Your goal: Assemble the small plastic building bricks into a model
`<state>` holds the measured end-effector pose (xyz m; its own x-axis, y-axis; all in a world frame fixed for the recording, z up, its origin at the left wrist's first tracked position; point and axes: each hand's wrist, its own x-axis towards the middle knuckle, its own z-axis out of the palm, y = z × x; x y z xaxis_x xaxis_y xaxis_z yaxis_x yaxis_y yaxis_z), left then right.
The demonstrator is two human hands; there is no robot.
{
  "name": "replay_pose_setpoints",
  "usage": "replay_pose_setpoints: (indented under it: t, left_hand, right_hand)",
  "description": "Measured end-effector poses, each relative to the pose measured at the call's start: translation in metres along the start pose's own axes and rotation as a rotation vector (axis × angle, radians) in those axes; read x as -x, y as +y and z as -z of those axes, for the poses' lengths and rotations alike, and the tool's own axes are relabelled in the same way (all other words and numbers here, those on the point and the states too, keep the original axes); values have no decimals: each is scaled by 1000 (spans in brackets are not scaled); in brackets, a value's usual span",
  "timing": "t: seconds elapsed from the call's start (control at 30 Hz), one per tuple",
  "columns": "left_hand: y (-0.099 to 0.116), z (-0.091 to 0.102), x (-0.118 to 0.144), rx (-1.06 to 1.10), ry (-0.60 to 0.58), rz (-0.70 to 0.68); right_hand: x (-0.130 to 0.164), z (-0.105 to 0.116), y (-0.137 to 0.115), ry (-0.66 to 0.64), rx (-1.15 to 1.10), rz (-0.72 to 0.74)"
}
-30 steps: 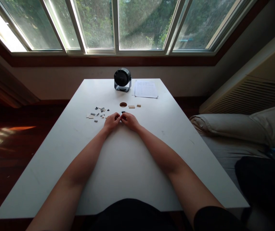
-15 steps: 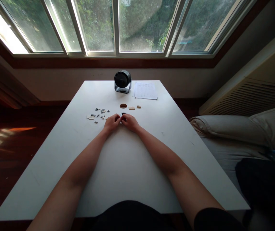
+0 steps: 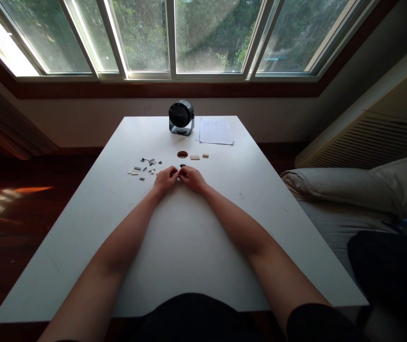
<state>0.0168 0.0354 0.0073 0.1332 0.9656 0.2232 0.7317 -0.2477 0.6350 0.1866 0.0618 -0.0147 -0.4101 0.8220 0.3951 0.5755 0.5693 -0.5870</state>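
My left hand [image 3: 166, 179] and my right hand [image 3: 191, 178] meet over the middle of the white table, their fingers bent and pinched together. Between the fingertips is a small dark and pale piece [image 3: 182, 166], mostly hidden, perhaps of toy building bricks; its exact shape I cannot make out. Left of my left hand lies a loose scatter of small grey, black and tan building bricks [image 3: 145, 168]. Beyond my right hand sit a tan studded brick [image 3: 195, 157] and a shorter tan brick [image 3: 205, 155].
The white table [image 3: 189, 247] has a round hole [image 3: 182, 154] just beyond my hands. A small black fan [image 3: 181, 117] stands at its far edge, with paper sheets [image 3: 216, 131] to the right. Windows rise behind; a cushioned seat [image 3: 335, 192] is on the right.
The whole view has shifted slightly, so the table and window sit a little higher. Both hands stay together at the same spot, with barely any finger movement visible.
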Motion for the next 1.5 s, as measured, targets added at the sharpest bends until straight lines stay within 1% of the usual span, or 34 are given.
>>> replay_pose_setpoints:
  t: [0.33, 0.67, 1.23, 1.5]
  left_hand:
    - [-1, -1, 0, -23, 3, 4]
    - [-6, -4, -2, 12, 17, -15]
    - [-3, -2, -1, -13, 6, -19]
    - [-3, -3, 0, -26, 19, -31]
  right_hand:
    - [1, 0, 0, -7, -16, -4]
    - [1, -1, 1, 5, -26, 1]
    - [0, 0, 2, 6, -7, 24]
    - [0, 0, 1, 0, -8, -3]
